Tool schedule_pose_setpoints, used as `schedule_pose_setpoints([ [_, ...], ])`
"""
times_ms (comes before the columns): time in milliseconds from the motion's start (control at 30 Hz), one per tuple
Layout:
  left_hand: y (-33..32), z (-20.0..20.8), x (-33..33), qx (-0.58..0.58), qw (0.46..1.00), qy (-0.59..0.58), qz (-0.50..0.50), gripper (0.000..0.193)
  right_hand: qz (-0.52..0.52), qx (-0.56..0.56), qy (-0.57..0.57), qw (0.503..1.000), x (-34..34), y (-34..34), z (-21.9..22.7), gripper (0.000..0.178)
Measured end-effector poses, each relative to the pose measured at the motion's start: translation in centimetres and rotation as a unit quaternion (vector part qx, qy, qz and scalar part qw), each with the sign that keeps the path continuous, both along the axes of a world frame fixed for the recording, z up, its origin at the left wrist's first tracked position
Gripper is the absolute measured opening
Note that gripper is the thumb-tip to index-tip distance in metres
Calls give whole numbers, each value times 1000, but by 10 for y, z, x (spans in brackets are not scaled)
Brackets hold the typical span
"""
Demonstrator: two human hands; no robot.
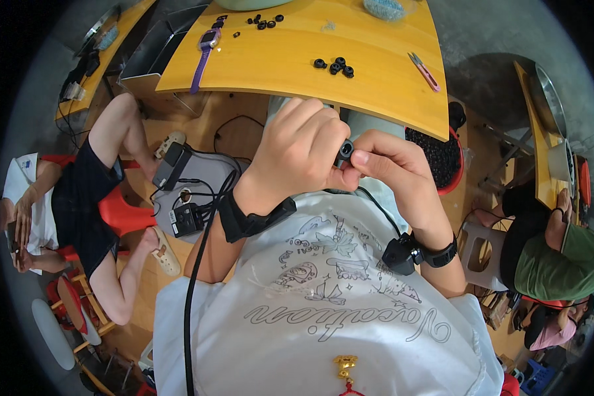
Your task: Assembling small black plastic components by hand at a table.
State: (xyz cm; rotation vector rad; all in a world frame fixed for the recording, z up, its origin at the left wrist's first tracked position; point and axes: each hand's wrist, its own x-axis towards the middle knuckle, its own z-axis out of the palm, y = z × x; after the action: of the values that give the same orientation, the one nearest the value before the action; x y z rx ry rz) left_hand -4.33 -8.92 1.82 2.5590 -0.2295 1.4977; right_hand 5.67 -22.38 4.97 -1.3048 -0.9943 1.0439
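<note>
Over my lap, just in front of the yellow table's near edge, my left hand point(302, 146) and my right hand point(397, 164) meet with fingers pinched. Between their fingertips is a small black round part with a hole in its end point(345, 150). My fingers hide most of it. On the table beyond, a few similar black round parts point(336, 66) lie in a cluster. Another group of small black parts point(264, 24) sits farther back on the left. Thread snips with pink handles point(425, 72) rest near the table's right edge.
A purple-strapped watch point(208, 46) lies on the yellow table point(277, 59). A red basin of black pieces point(439, 158) stands below its right side. Left of me is a grey stool with cables and black boxes point(190, 214). People sit on both sides; a black cable point(195, 284) crosses my left side.
</note>
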Motion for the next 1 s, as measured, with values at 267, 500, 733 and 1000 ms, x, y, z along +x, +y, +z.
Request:
schedule_pose_setpoints([
  [267,2,-7,-7,25,999,30,25,40,8,31,98,995,-7,2,-10,14],
  [500,4,-11,-5,21,1000,10,8,43,9,14,134,991,-8,5,-12,14],
  [733,8,-12,-3,27,999,-3,-25,43,33,5,173,984,-4,7,-16,17],
  [1000,1,-12,-7,-30,998,7,-56,39,76,3,136,988,6,5,-29,16],
])
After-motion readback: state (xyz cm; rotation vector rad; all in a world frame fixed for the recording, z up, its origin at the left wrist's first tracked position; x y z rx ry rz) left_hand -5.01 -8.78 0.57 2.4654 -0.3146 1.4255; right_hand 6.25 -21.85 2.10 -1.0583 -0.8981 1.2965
